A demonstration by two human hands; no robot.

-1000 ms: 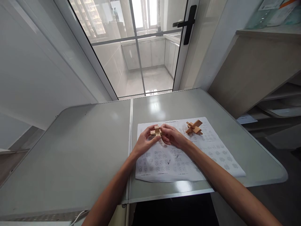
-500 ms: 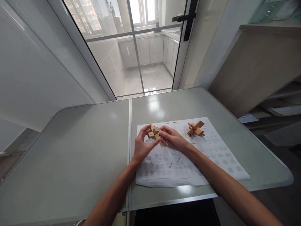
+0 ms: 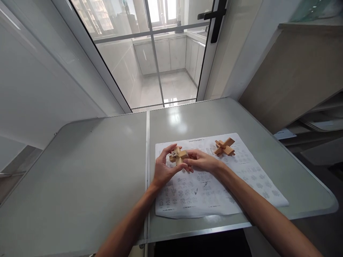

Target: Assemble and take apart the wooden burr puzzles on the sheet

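A light wooden interlocking puzzle (image 3: 178, 155) with a dark mark on one block end is held above the printed sheet (image 3: 214, 191). My left hand (image 3: 164, 169) grips it from the left, with the thumb at its lower side and the fingers at its top. From the right, the fingertips of my right hand (image 3: 201, 161) pinch its right side; some of those fingers are hidden beneath. A second, more orange wooden puzzle (image 3: 225, 147) lies on the sheet to the right of my right hand, touched by neither hand.
The grey-green table (image 3: 107, 171) has a metal seam left of the sheet. Behind it stands a glass door with a black handle (image 3: 215, 16). A wooden shelf unit (image 3: 284, 71) with papers is at the right.
The held puzzle has been turned, so a marked block end now faces up. Both hands have shifted slightly around it, and the whole view has moved a little.
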